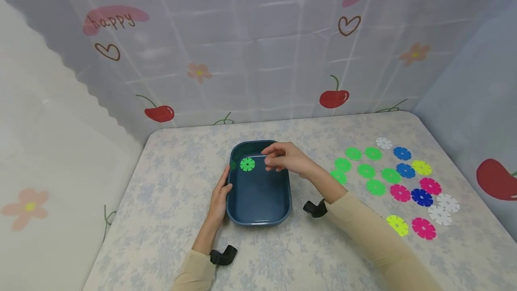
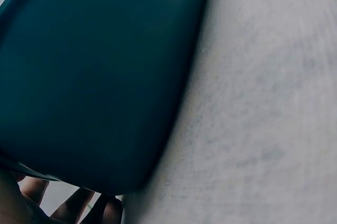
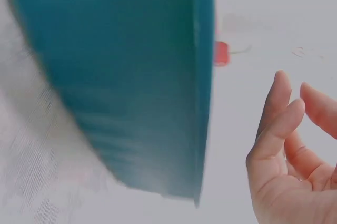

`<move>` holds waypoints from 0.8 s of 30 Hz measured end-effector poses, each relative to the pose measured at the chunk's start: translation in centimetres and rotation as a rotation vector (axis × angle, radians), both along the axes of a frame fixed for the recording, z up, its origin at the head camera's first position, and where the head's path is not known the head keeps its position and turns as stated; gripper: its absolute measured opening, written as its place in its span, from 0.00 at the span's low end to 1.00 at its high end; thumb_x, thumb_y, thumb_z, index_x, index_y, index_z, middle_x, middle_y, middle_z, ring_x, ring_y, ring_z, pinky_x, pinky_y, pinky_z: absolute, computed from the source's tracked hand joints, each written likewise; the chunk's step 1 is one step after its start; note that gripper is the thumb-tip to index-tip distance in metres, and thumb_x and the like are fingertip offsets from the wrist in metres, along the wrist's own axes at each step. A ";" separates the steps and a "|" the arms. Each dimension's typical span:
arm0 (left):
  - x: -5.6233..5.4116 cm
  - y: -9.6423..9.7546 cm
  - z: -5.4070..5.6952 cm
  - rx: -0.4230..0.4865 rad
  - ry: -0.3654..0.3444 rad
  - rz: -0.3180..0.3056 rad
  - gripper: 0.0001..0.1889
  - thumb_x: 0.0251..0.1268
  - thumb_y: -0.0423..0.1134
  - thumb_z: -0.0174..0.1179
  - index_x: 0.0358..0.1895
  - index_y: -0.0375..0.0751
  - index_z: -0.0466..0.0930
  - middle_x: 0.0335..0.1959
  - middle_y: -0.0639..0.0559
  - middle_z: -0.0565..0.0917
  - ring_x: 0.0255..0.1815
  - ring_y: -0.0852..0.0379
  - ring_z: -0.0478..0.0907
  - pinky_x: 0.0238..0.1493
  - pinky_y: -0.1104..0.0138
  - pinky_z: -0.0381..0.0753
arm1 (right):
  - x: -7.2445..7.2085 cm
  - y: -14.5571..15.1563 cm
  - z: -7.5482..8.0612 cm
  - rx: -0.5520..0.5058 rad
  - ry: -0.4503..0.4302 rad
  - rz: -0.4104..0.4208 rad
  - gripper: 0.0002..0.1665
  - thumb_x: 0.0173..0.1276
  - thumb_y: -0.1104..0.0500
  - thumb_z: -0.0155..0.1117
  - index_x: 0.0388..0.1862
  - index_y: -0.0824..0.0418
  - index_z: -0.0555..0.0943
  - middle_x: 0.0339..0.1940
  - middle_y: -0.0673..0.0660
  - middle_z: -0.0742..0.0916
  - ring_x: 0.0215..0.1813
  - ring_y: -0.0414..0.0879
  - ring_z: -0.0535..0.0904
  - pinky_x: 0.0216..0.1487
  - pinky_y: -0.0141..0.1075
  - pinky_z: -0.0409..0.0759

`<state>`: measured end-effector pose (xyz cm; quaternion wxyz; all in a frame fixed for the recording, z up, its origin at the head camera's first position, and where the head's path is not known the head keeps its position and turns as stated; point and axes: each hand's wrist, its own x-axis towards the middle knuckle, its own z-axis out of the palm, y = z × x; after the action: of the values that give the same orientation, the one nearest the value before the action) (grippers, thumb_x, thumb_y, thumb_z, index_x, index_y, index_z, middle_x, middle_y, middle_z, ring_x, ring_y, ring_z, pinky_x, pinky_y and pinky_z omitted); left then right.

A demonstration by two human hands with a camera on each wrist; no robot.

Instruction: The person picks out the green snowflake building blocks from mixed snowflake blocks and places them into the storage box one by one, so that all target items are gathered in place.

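A dark blue-green rectangular tray (image 1: 258,201) stands in the middle of the table. Against its left side rests my left hand (image 1: 218,199), with fingers extended along the outer wall; fingertips (image 2: 108,208) show beside the wall in the left wrist view. Over the tray's far right part is my right hand (image 1: 286,158), bent loosely and holding nothing. In the right wrist view, thumb and fingertips (image 3: 281,84) stand apart beside the tray wall (image 3: 121,87). A bright green notched disc (image 1: 247,164) appears within the tray's far left part, to the left of the right fingertips.
Several notched discs are spread flat on the right of the table (image 1: 181,183): green (image 1: 366,171), pink (image 1: 424,228), blue (image 1: 422,197), yellow (image 1: 397,225) and white (image 1: 440,215). A printed curtain (image 1: 258,57) hangs behind the table's far edge.
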<state>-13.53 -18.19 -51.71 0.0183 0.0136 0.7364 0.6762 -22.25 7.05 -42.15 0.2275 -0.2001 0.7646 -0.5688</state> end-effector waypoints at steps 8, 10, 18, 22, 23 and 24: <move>0.1 0.2 0.2 -0.001 -0.003 0.008 0.29 0.79 0.34 0.36 0.79 0.51 0.48 0.81 0.54 0.47 0.82 0.52 0.38 0.79 0.48 0.40 | 2.7 6.2 0.1 0.053 0.039 -0.119 0.22 0.69 0.59 0.63 0.60 0.66 0.77 0.43 0.62 0.84 0.41 0.48 0.86 0.43 0.44 0.79; 0.2 0.2 0.1 -0.008 0.004 0.013 0.28 0.79 0.35 0.36 0.79 0.53 0.49 0.81 0.56 0.48 0.82 0.54 0.39 0.79 0.49 0.40 | 3.2 7.9 -0.1 0.066 0.037 -0.154 0.22 0.69 0.59 0.63 0.59 0.66 0.77 0.43 0.62 0.84 0.40 0.47 0.86 0.40 0.41 0.78; 0.2 0.2 0.0 0.005 0.033 0.009 0.28 0.80 0.36 0.36 0.79 0.52 0.47 0.81 0.55 0.47 0.82 0.52 0.38 0.78 0.48 0.39 | 5.5 14.5 0.0 0.078 0.046 -0.279 0.27 0.71 0.56 0.62 0.63 0.70 0.73 0.43 0.50 0.85 0.39 0.35 0.85 0.36 0.37 0.78; 0.2 0.2 0.0 -0.004 0.026 0.013 0.28 0.79 0.37 0.36 0.79 0.53 0.48 0.81 0.56 0.47 0.82 0.53 0.39 0.78 0.48 0.40 | 6.6 17.6 -0.3 0.117 0.062 -0.349 0.21 0.72 0.54 0.61 0.61 0.59 0.76 0.40 0.42 0.83 0.40 0.32 0.84 0.36 0.36 0.78; 0.2 0.3 0.0 -0.006 0.024 0.016 0.28 0.79 0.37 0.37 0.79 0.54 0.49 0.81 0.57 0.48 0.82 0.54 0.40 0.79 0.49 0.40 | 6.9 18.4 -0.5 0.126 0.061 -0.369 0.19 0.72 0.54 0.60 0.60 0.55 0.77 0.39 0.39 0.83 0.40 0.31 0.84 0.37 0.36 0.78; 0.3 0.3 0.0 -0.008 0.023 0.020 0.28 0.79 0.37 0.37 0.79 0.55 0.49 0.80 0.58 0.49 0.81 0.54 0.40 0.79 0.50 0.40 | 7.1 19.1 -0.6 0.134 0.058 -0.388 0.17 0.73 0.54 0.59 0.59 0.51 0.77 0.38 0.38 0.83 0.40 0.30 0.84 0.37 0.36 0.78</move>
<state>-13.26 -17.91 -51.67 0.0031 0.0139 0.7394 0.6731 -15.10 26.11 -42.79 0.1044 -0.0496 0.8311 -0.5440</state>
